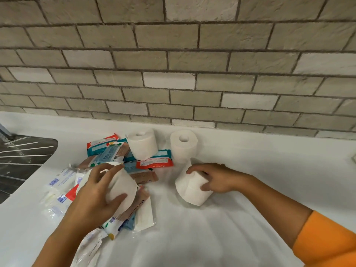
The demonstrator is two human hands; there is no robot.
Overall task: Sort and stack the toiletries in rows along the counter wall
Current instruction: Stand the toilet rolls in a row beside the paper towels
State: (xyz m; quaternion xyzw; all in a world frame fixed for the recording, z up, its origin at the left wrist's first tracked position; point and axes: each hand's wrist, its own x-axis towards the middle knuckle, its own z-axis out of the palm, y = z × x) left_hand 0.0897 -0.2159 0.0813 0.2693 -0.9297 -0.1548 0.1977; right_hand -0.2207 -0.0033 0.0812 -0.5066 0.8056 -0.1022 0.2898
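The 1st roll (123,182) is grasped in the curled fingers of the left hand (92,191) above the packets (154,160); rightward, the 2nd roll (190,189) is gripped by the right hand (217,178).

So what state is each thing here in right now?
Left hand: grips a roll.
Left roll: held tilted over the wipe packs.
Right hand: grips another roll.
Right roll: tilted, low over the counter.
Back left roll: standing, partly on the wipe packs.
Back right roll: upright on the counter.
Wipe packs: jumbled heap, unsorted.
Clear packets: lying loose beside the sink.
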